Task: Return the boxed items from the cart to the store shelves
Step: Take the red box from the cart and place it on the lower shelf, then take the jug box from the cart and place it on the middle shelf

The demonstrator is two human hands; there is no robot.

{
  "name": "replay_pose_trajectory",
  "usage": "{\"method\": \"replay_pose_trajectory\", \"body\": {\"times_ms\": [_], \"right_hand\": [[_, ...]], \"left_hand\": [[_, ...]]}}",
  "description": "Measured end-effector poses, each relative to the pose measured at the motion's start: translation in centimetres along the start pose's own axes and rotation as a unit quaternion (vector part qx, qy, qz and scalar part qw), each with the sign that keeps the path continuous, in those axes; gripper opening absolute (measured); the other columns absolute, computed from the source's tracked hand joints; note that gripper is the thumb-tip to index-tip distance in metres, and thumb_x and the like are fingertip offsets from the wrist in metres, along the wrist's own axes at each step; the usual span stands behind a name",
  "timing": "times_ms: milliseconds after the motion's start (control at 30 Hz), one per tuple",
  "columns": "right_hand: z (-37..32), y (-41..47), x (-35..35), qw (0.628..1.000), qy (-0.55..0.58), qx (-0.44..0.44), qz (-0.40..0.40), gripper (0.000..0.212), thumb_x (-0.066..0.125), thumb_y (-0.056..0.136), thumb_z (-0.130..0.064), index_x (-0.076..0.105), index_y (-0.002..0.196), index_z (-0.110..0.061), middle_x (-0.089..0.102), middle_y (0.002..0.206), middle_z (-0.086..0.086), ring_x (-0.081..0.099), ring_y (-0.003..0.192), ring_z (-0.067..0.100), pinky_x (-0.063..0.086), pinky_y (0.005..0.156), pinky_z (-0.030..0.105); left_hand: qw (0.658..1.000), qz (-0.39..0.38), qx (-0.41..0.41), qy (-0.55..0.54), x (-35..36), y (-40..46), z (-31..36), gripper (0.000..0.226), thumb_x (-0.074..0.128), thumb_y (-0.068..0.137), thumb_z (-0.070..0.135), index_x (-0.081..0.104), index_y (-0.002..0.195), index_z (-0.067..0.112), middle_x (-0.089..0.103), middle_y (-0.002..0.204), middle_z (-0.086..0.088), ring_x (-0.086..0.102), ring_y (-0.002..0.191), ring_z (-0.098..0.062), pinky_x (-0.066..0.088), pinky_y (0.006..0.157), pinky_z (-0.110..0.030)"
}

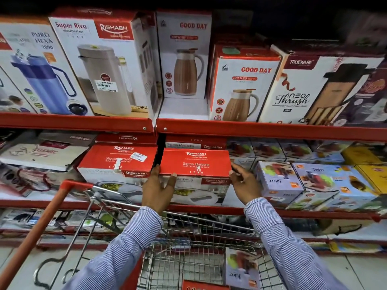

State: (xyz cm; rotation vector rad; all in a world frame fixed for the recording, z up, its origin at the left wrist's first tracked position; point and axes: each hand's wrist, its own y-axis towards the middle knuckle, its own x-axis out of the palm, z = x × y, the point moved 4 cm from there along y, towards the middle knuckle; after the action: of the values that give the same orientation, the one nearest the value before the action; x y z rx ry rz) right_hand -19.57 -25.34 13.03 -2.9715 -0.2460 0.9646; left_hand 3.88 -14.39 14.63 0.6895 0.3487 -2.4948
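Nearest: wire cart (188, 258) with a juicer box (240, 268) and a red box (204, 286), label unreadable. Farther: left hand (158, 185) and right hand (245, 183), fingers spread, press opposite ends of the red casserole box (195, 163) on the middle shelf (293, 213).

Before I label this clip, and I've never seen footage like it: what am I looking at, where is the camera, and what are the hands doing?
There is no machine here. A camera on a person's head looks forward and down. The left hand and right hand press the two ends of a red Rishabh box sitting on the middle shelf, beside a matching box. Below stands a wire cart with a juicer box inside.
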Motion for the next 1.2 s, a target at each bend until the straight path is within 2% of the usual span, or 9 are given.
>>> {"method": "replay_pose_trajectory", "body": {"times_ms": [200, 300, 467, 667, 800, 867, 967, 1067, 1200], "right_hand": [[-0.4, -0.4, 0.3, 0.999, 0.035, -0.013, -0.033, 0.046, 0.046, 0.097, -0.032, 0.044, 0.142, -0.02, 0.056, 0.139, 0.005, 0.053, 0.125, 0.024, 0.041, 0.101, 0.03], [-0.4, -1.8, 0.1, 0.997, 0.065, -0.012, -0.044, 0.05, 0.048, 0.096, -0.033, 0.041, 0.144, -0.02, 0.056, 0.136, 0.001, 0.053, 0.121, 0.017, 0.042, 0.097, 0.03], [2.8, -6.5, 0.1, 0.994, 0.104, 0.017, -0.042, 0.045, 0.056, 0.093, -0.024, 0.049, 0.137, -0.018, 0.055, 0.128, -0.009, 0.054, 0.114, 0.011, 0.043, 0.093, 0.029], [12.8, -14.8, 3.6, 0.979, -0.033, 0.168, -0.114, 0.037, 0.045, 0.091, -0.039, 0.068, 0.106, -0.014, 0.072, 0.104, 0.007, 0.064, 0.081, 0.017, 0.045, 0.07, 0.024], [18.8, -19.6, 6.9, 0.907, -0.168, 0.272, -0.275, 0.056, 0.035, 0.086, -0.041, 0.062, 0.115, -0.002, 0.064, 0.122, 0.023, 0.061, 0.111, 0.035, 0.048, 0.091, 0.034], [20.3, -21.7, 8.0, 0.888, -0.154, 0.301, -0.311, 0.073, 0.029, 0.075, -0.043, 0.055, 0.125, 0.003, 0.057, 0.132, 0.024, 0.053, 0.122, 0.037, 0.044, 0.103, 0.038], [20.2, -23.1, 8.9, 0.889, -0.131, 0.31, -0.31, 0.053, 0.036, 0.091, -0.035, 0.056, 0.126, 0.0, 0.057, 0.132, 0.024, 0.053, 0.123, 0.036, 0.042, 0.105, 0.04], [19.6, -23.5, 9.3, 0.896, -0.099, 0.327, -0.283, 0.044, 0.036, 0.096, -0.033, 0.06, 0.121, -0.006, 0.059, 0.13, 0.021, 0.056, 0.12, 0.035, 0.043, 0.103, 0.039], [20.4, -23.6, 8.9, 0.909, -0.012, 0.356, -0.216, 0.044, 0.038, 0.083, -0.054, 0.065, 0.085, -0.019, 0.073, 0.108, 0.014, 0.069, 0.096, 0.029, 0.051, 0.094, 0.044]], "left_hand": [[1.0, 0.0, 0.001, -0.009, 0.0, -0.3, 0.0, 0.072, 0.062, 0.092, 0.032, 0.027, 0.151, 0.009, 0.059, 0.138, -0.01, 0.065, 0.094, -0.021, 0.049, 0.09, -0.029], [1.0, -0.002, -0.001, -0.022, 0.0, -1.4, -1.1, 0.075, 0.064, 0.09, 0.036, 0.028, 0.151, 0.011, 0.054, 0.144, -0.011, 0.061, 0.12, -0.028, 0.05, 0.103, -0.04], [1.0, -0.013, 0.014, 0.003, 1.4, -5.9, -5.2, 0.059, 0.065, 0.088, 0.04, 0.045, 0.14, 0.023, 0.061, 0.136, 0.002, 0.06, 0.121, -0.02, 0.051, 0.102, -0.043], [0.953, -0.208, -0.222, -0.002, 7.3, -12.2, -16.0, 0.065, 0.067, 0.082, 0.047, 0.052, 0.133, 0.009, 0.055, 0.138, -0.022, 0.055, 0.123, -0.046, 0.047, 0.101, -0.054], [0.887, -0.271, -0.373, -0.013, 10.7, -16.3, -20.1, 0.07, 0.063, 0.09, 0.04, 0.037, 0.142, 0.001, 0.046, 0.145, -0.02, 0.051, 0.122, -0.03, 0.042, 0.104, -0.04], [0.868, -0.31, -0.388, 0.003, 11.6, -17.8, -21.0, 0.058, 0.064, 0.089, 0.044, 0.053, 0.128, 0.001, 0.063, 0.123, -0.017, 0.06, 0.101, -0.027, 0.048, 0.099, -0.041], [0.859, -0.327, -0.393, -0.017, 12.5, -19.1, -21.6, 0.047, 0.074, 0.079, 0.045, 0.07, 0.1, 0.003, 0.074, 0.081, -0.008, 0.068, 0.067, -0.024, 0.061, 0.072, -0.036], [0.862, -0.319, -0.389, -0.055, 12.6, -19.8, -20.8, 0.047, 0.08, 0.071, 0.039, 0.072, 0.103, 0.005, 0.079, 0.078, -0.006, 0.074, 0.063, -0.023, 0.057, 0.054, -0.027], [0.876, -0.269, -0.39, -0.089, 12.0, -19.3, -20.9, 0.058, 0.078, 0.057, 0.043, 0.065, 0.102, 0.008, 0.076, 0.091, -0.013, 0.072, 0.081, -0.031, 0.059, 0.072, -0.038]]}}
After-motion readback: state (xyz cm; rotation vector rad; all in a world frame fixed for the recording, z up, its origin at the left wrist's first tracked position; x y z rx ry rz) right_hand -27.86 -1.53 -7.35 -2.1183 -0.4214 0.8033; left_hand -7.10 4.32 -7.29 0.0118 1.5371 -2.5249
